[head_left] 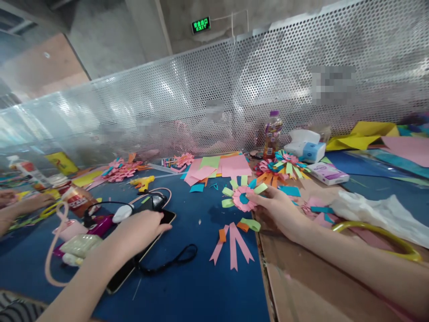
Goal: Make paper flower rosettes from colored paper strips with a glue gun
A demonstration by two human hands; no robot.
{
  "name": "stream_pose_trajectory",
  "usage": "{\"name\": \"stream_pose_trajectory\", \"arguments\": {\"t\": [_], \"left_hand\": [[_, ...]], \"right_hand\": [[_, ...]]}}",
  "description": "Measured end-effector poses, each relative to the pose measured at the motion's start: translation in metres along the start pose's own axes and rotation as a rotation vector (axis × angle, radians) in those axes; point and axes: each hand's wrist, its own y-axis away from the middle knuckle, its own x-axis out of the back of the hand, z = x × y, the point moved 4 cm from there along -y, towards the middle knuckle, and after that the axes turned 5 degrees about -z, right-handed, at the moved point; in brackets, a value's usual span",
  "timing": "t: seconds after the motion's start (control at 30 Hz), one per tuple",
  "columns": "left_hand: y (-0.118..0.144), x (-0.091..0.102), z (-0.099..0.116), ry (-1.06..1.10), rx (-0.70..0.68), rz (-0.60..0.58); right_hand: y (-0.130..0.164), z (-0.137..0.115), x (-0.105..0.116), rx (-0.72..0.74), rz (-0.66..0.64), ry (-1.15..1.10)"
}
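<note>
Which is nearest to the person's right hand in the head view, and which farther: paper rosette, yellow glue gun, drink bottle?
From the right hand:
1. Paper rosette, held at its fingertips.
2. Drink bottle, behind it, by the mesh wall.
3. Yellow glue gun, far to its left.

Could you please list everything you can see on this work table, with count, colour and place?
paper rosette: one, pink with green strips, held above table centre
ribbon tails: one set, pink and orange, below the rosette
phone: one, black, under the left hand
black cord: one, beside the phone
glue gun: one, yellow, centre left
paper sheets: a pile, pink and green, centre back
finished flowers: several, multicoloured, right of centre
bottle: one, purple cap, by the mesh screen
tissue pack: one, white and blue, right back
plastic bag: one, white, right
another person's hand: one, far left
left hand: resting on the phone
right hand: fingers holding the rosette
</note>
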Motion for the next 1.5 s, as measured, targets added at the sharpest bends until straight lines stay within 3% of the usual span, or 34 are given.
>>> {"name": "stream_pose_trajectory", "arguments": {"t": [0.1, 0.23, 0.37, 0.5, 0.83, 1.03, 1.13, 1.23, 1.33, 1.43, 1.5], "left_hand": [[0.012, -0.017, 0.003, -0.116, 0.014, 0.022], [0.017, -0.024, 0.016, -0.164, 0.000, -0.012], [0.006, -0.027, 0.017, -0.137, 0.025, 0.005], [-0.012, -0.028, 0.021, -0.089, -0.063, 0.092], [-0.055, 0.009, 0.051, -0.109, -0.007, 0.021], [-0.061, 0.017, 0.054, -0.089, 0.010, 0.016], [-0.059, 0.021, 0.046, -0.071, 0.012, 0.034], [-0.051, 0.021, 0.029, 0.024, -0.039, -0.010], [-0.034, 0.015, 0.012, 0.120, -0.111, -0.122], [-0.012, 0.010, -0.003, 0.151, -0.076, -0.168], [0.003, 0.007, -0.012, 0.172, -0.029, -0.190]], "right_hand": [[0.002, -0.003, -0.002, 0.029, -0.008, 0.023], [0.005, -0.005, -0.004, 0.034, -0.021, 0.051], [0.005, -0.005, -0.004, 0.018, -0.031, 0.050], [0.003, -0.004, -0.003, 0.022, -0.010, 0.061], [0.001, 0.002, 0.003, -0.034, 0.062, 0.065], [-0.002, 0.005, -0.001, -0.042, 0.013, 0.003], [-0.005, 0.003, -0.002, -0.031, -0.001, 0.114], [-0.008, -0.001, 0.008, 0.047, 0.157, 0.399], [-0.006, -0.012, 0.012, 0.308, 0.304, 0.735], [0.002, -0.026, -0.002, 0.537, 0.258, 0.880], [0.007, -0.034, -0.020, 0.530, 0.129, 0.877]]}}
